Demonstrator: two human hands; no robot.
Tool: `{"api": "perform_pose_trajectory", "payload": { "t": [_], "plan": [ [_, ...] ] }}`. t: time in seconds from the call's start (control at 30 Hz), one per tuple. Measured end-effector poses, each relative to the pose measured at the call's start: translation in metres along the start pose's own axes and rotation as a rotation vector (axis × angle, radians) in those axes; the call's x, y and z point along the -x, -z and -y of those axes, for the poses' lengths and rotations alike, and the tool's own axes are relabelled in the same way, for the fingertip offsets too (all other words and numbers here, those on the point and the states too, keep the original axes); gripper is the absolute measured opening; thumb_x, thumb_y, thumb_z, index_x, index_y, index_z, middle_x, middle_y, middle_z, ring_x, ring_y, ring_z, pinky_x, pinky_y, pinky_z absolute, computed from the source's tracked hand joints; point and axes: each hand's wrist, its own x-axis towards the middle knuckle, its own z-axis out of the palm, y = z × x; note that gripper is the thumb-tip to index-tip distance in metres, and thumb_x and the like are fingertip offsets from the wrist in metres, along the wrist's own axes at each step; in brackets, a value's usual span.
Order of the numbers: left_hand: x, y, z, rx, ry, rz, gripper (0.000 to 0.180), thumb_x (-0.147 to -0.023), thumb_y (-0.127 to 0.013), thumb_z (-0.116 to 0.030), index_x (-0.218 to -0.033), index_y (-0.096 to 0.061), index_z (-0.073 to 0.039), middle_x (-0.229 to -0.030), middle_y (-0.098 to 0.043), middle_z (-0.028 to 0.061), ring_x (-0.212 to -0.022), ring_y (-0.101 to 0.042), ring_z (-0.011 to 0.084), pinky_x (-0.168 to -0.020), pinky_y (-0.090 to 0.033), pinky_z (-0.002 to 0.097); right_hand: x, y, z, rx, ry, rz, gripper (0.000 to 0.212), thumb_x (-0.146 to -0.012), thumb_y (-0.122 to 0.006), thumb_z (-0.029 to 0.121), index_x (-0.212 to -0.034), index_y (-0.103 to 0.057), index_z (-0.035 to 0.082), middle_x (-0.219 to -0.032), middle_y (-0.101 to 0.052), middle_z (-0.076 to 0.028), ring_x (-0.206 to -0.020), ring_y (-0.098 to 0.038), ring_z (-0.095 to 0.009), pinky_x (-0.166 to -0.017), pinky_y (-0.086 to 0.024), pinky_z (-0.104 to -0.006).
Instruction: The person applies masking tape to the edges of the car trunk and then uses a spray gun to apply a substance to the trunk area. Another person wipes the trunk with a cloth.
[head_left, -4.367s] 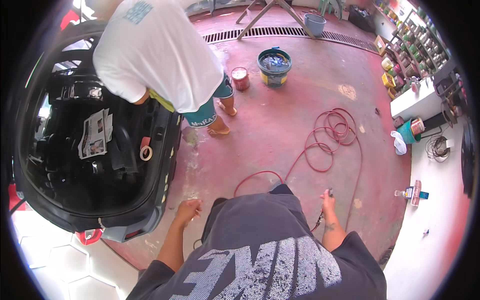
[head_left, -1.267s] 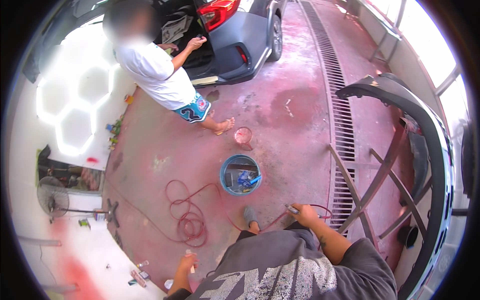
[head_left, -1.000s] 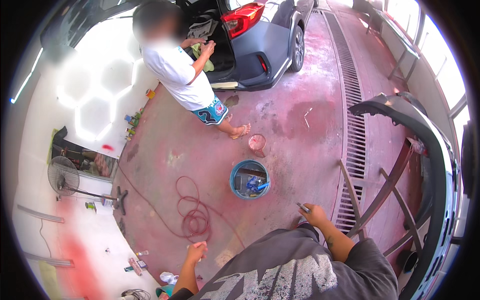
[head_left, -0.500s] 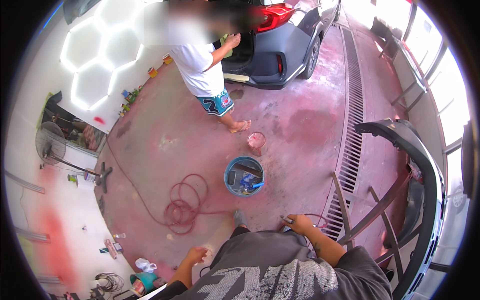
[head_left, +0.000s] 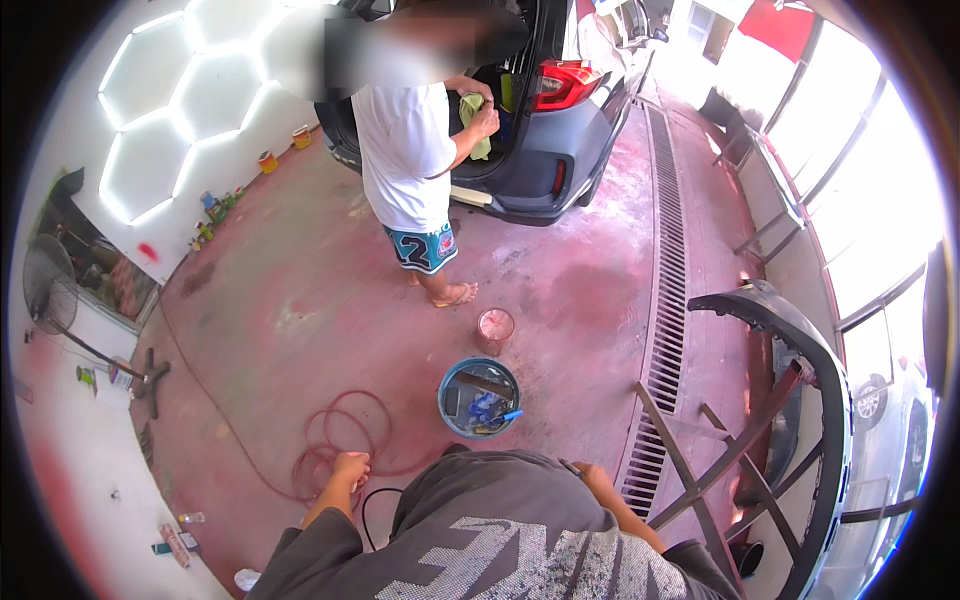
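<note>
Grey cloth, my own shirt [head_left: 500,490], fills the lower middle of what I see, with a hand out on either side of it. My left hand [head_left: 350,470] hangs over the pink-stained floor [head_left: 560,350], fingers curled in; I can't tell whether they hold anything. In view it lies just beside the loops of a red hose [head_left: 388,425], and a thin black cord [head_left: 366,510] curves between that forearm and my shirt. My right hand [head_left: 594,482] is half hidden by the shirt, but its fingers look closed round a small dark tool [head_left: 571,467], probably metal, whose tip pokes out toward the left.

Ahead of me stands a blue bucket [head_left: 440,398] with a brown bar, a dark block and bright blue pieces inside. A red can [head_left: 491,346] is just beyond it. Farther off, a person in a white shirt [head_left: 405,150] holds a yellow-green cloth [head_left: 481,150] at the open back of a grey car [head_left: 585,150]. To my right a drain grate [head_left: 668,340] runs along the floor, and past it a dark bumper [head_left: 838,410] is by a crossed-leg stand [head_left: 690,483].
</note>
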Motion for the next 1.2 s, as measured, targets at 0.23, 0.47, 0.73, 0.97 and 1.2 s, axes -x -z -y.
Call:
{"api": "perform_pose_trajectory", "payload": {
  "t": [0.23,0.47,0.73,0.97,1.2],
  "plan": [
    [-0.048,0.006,-0.064,-0.125,-0.108,0.164,0.028,-0.102,-0.067,-0.029,-0.121,-0.074,-0.01,-0.088,-0.069,0.0055,-0.056,-0.058,0.0152,-0.052,-0.047,0.0324,0.016,-0.055,-0.003,-0.131,-0.108,-0.125,0.045,-0.097,-0.072,0.056,-0.115,-0.08,0.015,-0.102,-0.077,-0.024,-0.102,-0.072,-0.048,-0.086,-0.057,-0.0524],
    [-0.062,0.013,-0.061,-0.202,-0.036,0.191,0.027,-0.102,-0.067,-0.028,-0.12,-0.073,-0.009,-0.085,-0.069,0.0049,-0.056,-0.058,0.0163,-0.052,-0.048,0.0349,0.031,-0.072,-0.014,-0.06,-0.194,-0.153,0.047,-0.097,-0.071,0.055,-0.116,-0.078,0.013,-0.102,-0.075,-0.028,-0.101,-0.071,-0.05,-0.085,-0.056,-0.0565],
    [-0.082,0.019,-0.027,-0.188,0.076,0.131,0.03,-0.102,-0.069,-0.023,-0.12,-0.065,0.0,-0.084,-0.073,0.0181,-0.058,-0.066,0.0277,-0.049,-0.055,0.0472,0.02,-0.065,-0.003,0.016,-0.145,-0.336,0.038,-0.101,-0.067,0.035,-0.134,-0.059,0.016,-0.103,-0.075,-0.026,-0.099,-0.07,-0.051,-0.08,-0.054,-0.0613],
    [-0.072,-0.032,-0.033,-0.161,0.175,0.204,0.041,-0.102,-0.069,-0.025,-0.133,-0.06,0.0,-0.09,-0.071,0.0184,-0.058,-0.064,0.0275,-0.05,-0.055,0.047,-0.009,0.036,0.024,0.081,-0.019,-0.359,0.029,-0.097,-0.066,0.019,-0.125,-0.061,0.015,-0.109,-0.074,-0.02,-0.099,-0.07,-0.047,-0.082,-0.055,-0.0563],
    [-0.028,-0.124,-0.087,-0.093,0.132,0.149,0.037,-0.104,-0.066,-0.027,-0.133,-0.061,-0.005,-0.094,-0.072,0.0163,-0.061,-0.063,0.023,-0.055,-0.057,0.0423,-0.094,0.108,-0.034,0.004,0.136,-0.278,0.024,-0.096,-0.065,0.017,-0.119,-0.059,0.013,-0.109,-0.072,-0.016,-0.105,-0.069,-0.045,-0.084,-0.053,-0.0545]
  ]
}}
